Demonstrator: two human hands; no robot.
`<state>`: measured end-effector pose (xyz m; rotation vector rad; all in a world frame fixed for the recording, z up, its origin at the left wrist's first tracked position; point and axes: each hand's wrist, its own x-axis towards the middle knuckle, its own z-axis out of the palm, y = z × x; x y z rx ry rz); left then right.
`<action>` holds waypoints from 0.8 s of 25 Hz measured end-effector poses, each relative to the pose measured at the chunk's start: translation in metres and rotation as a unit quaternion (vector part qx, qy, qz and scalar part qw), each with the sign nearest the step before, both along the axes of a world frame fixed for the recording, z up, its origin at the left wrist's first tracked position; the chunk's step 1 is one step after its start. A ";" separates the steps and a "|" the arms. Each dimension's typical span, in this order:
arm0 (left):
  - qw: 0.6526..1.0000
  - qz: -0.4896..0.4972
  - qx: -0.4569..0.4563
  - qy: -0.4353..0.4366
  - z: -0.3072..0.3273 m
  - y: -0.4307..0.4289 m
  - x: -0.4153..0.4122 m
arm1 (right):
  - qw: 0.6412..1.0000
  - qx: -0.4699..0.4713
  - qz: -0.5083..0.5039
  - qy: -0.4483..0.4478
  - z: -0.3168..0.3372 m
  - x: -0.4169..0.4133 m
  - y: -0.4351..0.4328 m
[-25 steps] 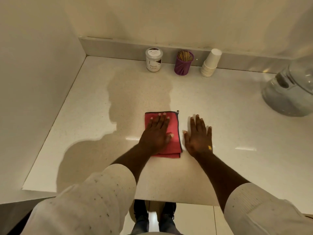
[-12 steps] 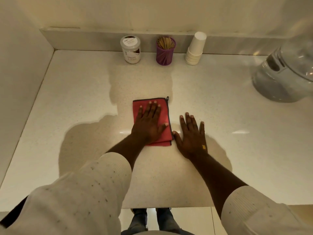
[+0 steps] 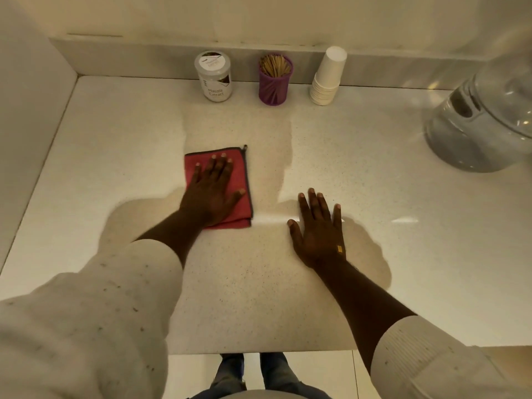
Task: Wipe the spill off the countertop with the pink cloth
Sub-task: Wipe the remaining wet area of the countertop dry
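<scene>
A folded pink cloth [image 3: 239, 171] with a dark edge lies on the pale speckled countertop [image 3: 374, 182], left of centre. My left hand [image 3: 213, 194] presses flat on it, fingers spread, covering most of it. Resting palm down on the bare counter, a hand's width to the right of the cloth, is my right hand [image 3: 319, 231], which holds nothing. A thin shiny streak runs between the cloth's near corner and my right hand. I cannot make out a spill apart from shadow and glare.
Along the back ledge stand a white-lidded jar [image 3: 214, 77], a purple holder of wooden sticks [image 3: 275, 80] and a leaning stack of white paper cups [image 3: 328, 79]. A clear rounded appliance [image 3: 483, 122] sits at the far right. A wall bounds the left side.
My left hand has slid the cloth to the left, away from my right hand, so the gap between them has widened. My right hand stays flat on the counter.
</scene>
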<state>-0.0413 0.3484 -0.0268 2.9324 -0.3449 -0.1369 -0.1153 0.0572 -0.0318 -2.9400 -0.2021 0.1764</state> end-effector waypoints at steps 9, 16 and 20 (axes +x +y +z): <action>0.997 0.075 0.005 -0.005 -0.001 0.030 -0.058 | 1.000 -0.009 0.009 -0.018 -0.003 -0.001 0.000; 1.000 0.006 0.006 0.015 0.003 -0.029 -0.139 | 0.999 -0.022 0.012 -0.026 -0.004 -0.002 0.002; 0.999 -0.045 0.000 0.021 0.005 -0.035 -0.171 | 0.999 -0.030 0.009 -0.021 -0.005 -0.002 0.001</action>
